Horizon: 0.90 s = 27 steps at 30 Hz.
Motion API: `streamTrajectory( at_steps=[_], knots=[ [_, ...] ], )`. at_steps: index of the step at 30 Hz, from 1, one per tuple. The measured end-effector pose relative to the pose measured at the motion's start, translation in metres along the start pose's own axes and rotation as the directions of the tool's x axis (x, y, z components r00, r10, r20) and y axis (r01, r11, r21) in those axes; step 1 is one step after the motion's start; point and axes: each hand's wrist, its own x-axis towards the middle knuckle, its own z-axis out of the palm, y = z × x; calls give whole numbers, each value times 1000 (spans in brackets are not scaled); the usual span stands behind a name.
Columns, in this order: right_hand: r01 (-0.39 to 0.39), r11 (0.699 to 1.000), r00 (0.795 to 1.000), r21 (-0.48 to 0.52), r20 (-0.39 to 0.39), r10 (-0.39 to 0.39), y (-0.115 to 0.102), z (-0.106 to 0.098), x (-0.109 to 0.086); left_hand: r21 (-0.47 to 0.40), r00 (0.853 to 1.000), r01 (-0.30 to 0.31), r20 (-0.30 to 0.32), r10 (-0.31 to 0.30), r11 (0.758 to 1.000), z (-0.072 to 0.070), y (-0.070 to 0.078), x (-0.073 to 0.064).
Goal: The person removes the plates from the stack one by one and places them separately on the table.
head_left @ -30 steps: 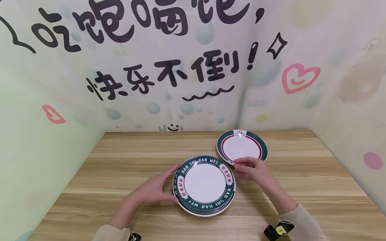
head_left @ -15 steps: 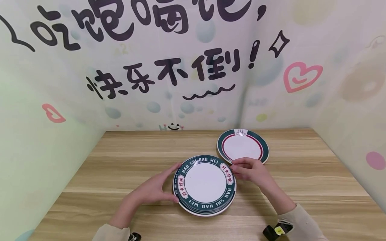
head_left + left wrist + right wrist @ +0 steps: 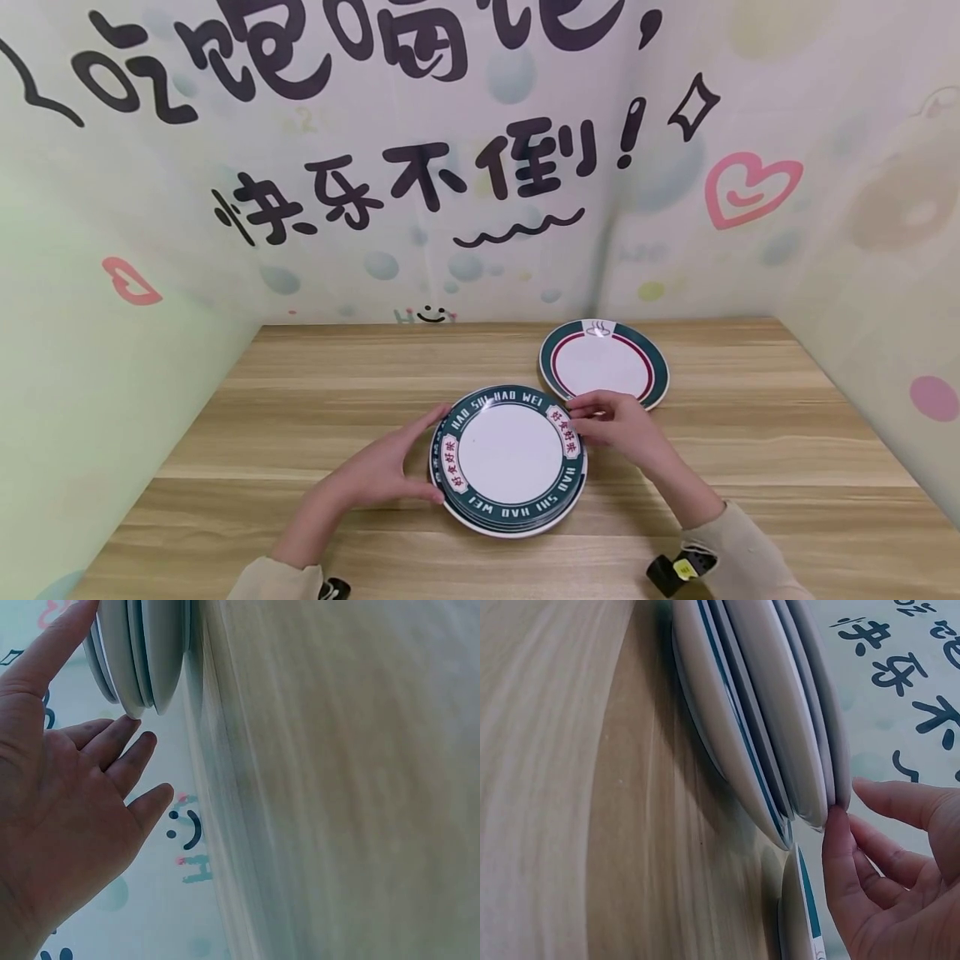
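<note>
A stack of several round plates (image 3: 510,454), white with a green lettered rim, stands in the middle of the wooden table in the head view. My left hand (image 3: 378,471) is at its left side, thumb and fingers spread along the rim; in the left wrist view its fingertips (image 3: 129,724) reach the plate edges (image 3: 154,667). On the far right side of the stack, my right hand (image 3: 618,429) has its fingertips at the rim. The right wrist view has one finger (image 3: 838,829) right at the edge of the upper plates (image 3: 821,750), the thumb held slightly apart.
Behind and right of the stack lies a separate plate (image 3: 600,367) with a green rim and red ring, partly covered by my right hand. The wooden table (image 3: 375,358) meets a printed backdrop (image 3: 337,275) at its back edge.
My right hand has moved left, from beside the separate plate's front edge to the right rim of the stack. The left hand and the plates have stayed in place.
</note>
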Motion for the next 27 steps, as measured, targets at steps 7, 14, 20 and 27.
streamTrajectory(
  at_steps=[7, 14, 20, 27],
  knots=[
    [53, 991, 998, -125, -20, -55, -3, 5, 2, -6, 1000, 9, 0, -9, 1000, 0, 1, 0],
    [50, 980, 998, -195, -20, -55, -4, 7, 4, -3, 1000, 10, 1, -10, 1000, 0, 1, 0],
    [27, 983, 999, -180, -14, -30, -5, 7, 4, 0, 1000, 8, -2, -8, 1000, 0, 1, -1],
    [-7, 991, 1000, -130, -3, 6, -3, 6, 5, 3, 1000, 17, 2, -17, 1000, 0, 1, -1]
  ],
)
